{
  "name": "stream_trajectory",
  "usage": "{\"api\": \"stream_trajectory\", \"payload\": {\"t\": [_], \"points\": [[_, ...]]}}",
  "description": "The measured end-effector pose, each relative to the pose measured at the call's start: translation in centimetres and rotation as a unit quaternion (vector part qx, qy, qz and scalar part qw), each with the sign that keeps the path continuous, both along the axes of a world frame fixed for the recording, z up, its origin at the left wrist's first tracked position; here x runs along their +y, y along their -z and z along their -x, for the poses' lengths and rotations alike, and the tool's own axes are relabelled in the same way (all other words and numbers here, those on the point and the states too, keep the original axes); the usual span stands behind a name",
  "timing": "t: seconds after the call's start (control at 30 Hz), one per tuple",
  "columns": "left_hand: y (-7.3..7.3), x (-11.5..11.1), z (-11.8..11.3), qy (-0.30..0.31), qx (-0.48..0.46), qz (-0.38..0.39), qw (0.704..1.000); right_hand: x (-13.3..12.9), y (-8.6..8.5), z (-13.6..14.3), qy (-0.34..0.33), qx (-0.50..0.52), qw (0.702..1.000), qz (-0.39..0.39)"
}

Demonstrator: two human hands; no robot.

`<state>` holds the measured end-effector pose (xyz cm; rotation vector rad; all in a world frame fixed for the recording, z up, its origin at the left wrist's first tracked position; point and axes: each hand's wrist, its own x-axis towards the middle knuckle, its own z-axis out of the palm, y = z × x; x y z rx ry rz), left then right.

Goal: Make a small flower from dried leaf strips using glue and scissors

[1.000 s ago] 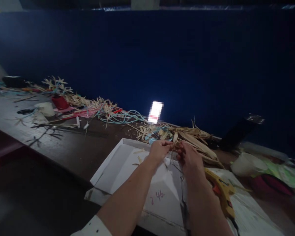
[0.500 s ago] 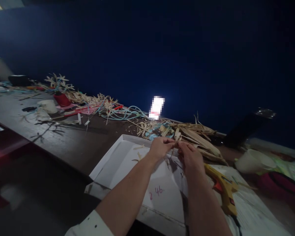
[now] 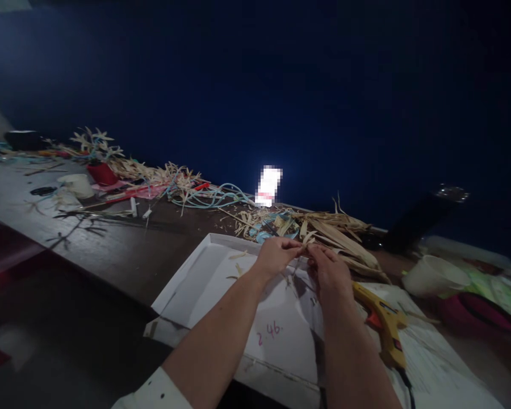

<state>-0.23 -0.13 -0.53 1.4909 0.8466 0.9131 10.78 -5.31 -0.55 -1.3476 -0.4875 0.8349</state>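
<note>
My left hand (image 3: 276, 254) and my right hand (image 3: 330, 266) meet above the far right part of a shallow white cardboard box (image 3: 204, 284). Both have their fingertips pinched on a small flower of pale dried husk (image 3: 309, 237), whose petals stick up between them. Its lower part is hidden by the fingers. Beneath the hands, thin husk scraps lie in the box, and a few pale strips (image 3: 238, 255) rest left of them. Just behind is a heap of long dried corn husks (image 3: 340, 241). A yellow glue gun (image 3: 385, 326) lies beside my right forearm.
Along the wall lie blue cords (image 3: 213, 196), finished husk flowers (image 3: 96, 142), a red thread cone (image 3: 102, 173) and a white cup (image 3: 75, 186). A lit, blurred-out screen (image 3: 268, 186) leans at the back. To the right stand a pale tub (image 3: 435, 276) and a magenta container (image 3: 477, 315).
The husk petals between my fingertips have turned and now spread more to the right. Both hands keep their pinch in nearly the same place. The view has shifted slightly.
</note>
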Motion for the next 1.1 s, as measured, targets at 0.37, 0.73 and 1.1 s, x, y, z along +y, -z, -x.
{"api": "stream_trajectory", "payload": {"t": [0.37,0.73,1.1], "points": [[-0.57,-0.24,0.08,-0.021,0.009,0.003,1.0,-0.24,-0.3,0.19,-0.007,0.019,1.0,-0.018],[-0.5,-0.25,-0.07,-0.006,-0.01,0.017,1.0,-0.29,-0.38,0.2,0.003,0.04,0.999,-0.024],[-0.37,-0.26,-0.29,-0.059,-0.061,0.005,0.996,-0.32,-0.52,0.28,0.027,0.014,0.999,-0.036]]}}
